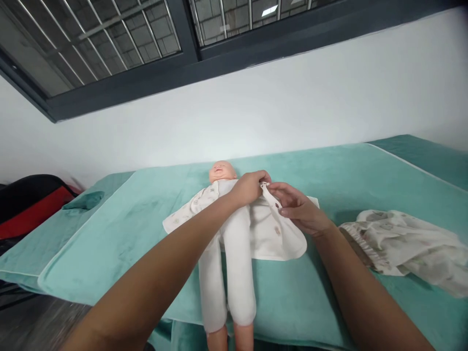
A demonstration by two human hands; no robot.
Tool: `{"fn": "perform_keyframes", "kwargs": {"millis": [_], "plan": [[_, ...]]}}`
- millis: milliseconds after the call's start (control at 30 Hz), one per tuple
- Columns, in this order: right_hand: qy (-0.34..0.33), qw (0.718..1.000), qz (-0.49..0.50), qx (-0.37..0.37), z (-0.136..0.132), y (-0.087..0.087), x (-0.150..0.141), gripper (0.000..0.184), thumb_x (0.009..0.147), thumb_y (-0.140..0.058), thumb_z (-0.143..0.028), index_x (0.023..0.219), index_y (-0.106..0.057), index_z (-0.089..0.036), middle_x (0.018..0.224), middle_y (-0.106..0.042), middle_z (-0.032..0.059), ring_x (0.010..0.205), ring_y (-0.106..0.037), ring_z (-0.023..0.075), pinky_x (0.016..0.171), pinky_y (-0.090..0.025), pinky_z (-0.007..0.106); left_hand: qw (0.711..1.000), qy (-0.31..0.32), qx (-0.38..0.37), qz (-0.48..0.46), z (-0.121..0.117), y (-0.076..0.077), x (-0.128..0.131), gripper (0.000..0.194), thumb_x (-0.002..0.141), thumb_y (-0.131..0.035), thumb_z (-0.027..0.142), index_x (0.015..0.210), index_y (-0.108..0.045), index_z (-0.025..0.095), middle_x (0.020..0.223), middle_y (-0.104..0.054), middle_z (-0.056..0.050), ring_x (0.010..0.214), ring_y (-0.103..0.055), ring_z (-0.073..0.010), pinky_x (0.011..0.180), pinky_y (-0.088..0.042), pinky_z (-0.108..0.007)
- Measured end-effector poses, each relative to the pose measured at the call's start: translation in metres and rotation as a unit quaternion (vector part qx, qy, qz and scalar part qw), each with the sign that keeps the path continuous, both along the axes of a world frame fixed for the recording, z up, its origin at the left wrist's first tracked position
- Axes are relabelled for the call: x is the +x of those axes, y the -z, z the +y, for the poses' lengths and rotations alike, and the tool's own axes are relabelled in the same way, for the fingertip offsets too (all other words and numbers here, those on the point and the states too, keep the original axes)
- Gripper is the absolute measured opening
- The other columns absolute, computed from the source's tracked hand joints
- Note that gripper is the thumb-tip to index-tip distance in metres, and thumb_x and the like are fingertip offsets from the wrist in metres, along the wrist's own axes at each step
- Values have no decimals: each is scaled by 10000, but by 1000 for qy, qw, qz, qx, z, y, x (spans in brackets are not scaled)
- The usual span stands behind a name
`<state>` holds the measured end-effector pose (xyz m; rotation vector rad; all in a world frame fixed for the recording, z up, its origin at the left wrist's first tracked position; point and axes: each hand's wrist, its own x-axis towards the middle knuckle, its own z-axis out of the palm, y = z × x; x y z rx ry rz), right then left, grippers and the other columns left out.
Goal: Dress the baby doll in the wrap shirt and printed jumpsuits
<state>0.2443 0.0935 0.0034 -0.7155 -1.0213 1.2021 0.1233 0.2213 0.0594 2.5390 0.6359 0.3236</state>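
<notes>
A baby doll [238, 263] in white leggings lies on its back, head toward the wall. Under and around its upper body spreads a small white printed jacket [276, 236], its front panels apart. Across the doll's chest reaches my left hand [252, 187], fingers pinched on the jacket's edge near the collar. My right hand [302, 209] is at the same edge from the right, thumb and fingers closed about the cloth. The doll's arm on that side is hidden by my hands and the fabric.
The doll lies on a green padded bed [153, 209]. A crumpled pair of light printed pants [409, 243] with a gathered waistband rests at the right. A black and red bag [34, 207] stands at the far left. Behind are a white wall [256, 112] and a barred window [109, 39].
</notes>
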Motion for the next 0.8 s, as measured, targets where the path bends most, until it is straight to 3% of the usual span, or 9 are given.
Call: {"fn": "perform_keyframes", "kwargs": {"millis": [67,167,267,333,433,567,633,733,800], "plan": [[-47,999,0,5,2,8,-1,564,687,-831,-237,1207,-626,-315,1261,-639,43,982,-661,198,803,-538,316,998,-5,-3,-68,4,-7,-13,157,754,-512,114,840,-609,203,863,-683,-11,805,-602,-178,738,-459,-300],[-131,991,-7,13,3,25,0,657,678,-860,-252,1278,-598,-316,1276,-641,63,944,-668,193,766,-539,306,980,-93,82,-153,18,-13,-39,185,711,-474,45,755,-551,207,786,-633,-5,786,-571,-175,741,-444,-302],[-223,974,-33,14,0,40,4,680,669,-880,-325,1289,-601,-317,1333,-617,94,918,-685,213,757,-546,349,959,-188,118,-179,35,-6,-76,184,747,-470,36,735,-527,210,852,-626,-31,890,-573,-200,808,-449,-330],[-235,970,-60,-4,-3,45,8,641,681,-870,-391,1265,-617,-316,1335,-620,115,921,-694,230,753,-547,367,951,-222,116,-182,39,5,-104,159,778,-495,60,786,-543,212,936,-624,-46,958,-572,-213,840,-453,-343],[-187,977,-95,-37,-7,44,11,596,695,-845,-464,1234,-634,-324,1312,-639,128,963,-691,254,781,-541,389,941,-255,84,-206,26,29,-147,111,836,-515,124,887,-558,212,973,-616,-50,953,-580,-206,854,-460,-349],[-163,975,-145,-48,-7,42,5,554,725,-819,-442,1234,-646,-310,1311,-636,127,1057,-653,281,871,-516,439,931,-276,-30,-237,-23,67,-193,94,900,-500,222,951,-578,208,967,-631,-45,912,-594,-193,852,-471,-349],[-139,974,-174,-49,-9,45,-6,530,737,-806,-434,1220,-654,-277,1161,-683,121,990,-649,264,858,-515,425,929,-253,-89,-256,-49,87,-207,194,880,-483,161,1040,-580,215,1039,-634,-46,967,-598,-186,877,-471,-340],[-29,979,-200,-35,-22,55,-34,492,760,-784,-429,1201,-639,-267,938,-645,59,865,-609,210,768,-511,351,918,-237,-157,-277,-73,109,-217,329,827,-531,118,1138,-548,224,1106,-635,-45,1000,-602,-186,865,-471,-325],[66,969,-234,-32,-36,62,-56,554,733,-816,-392,1230,-593,-291,998,-603,38,894,-588,197,769,-503,327,912,-240,-176,-282,-78,115,-218,328,820,-561,132,1136,-550,221,1091,-641,-40,979,-604,-186,851,-469,-322]]}}
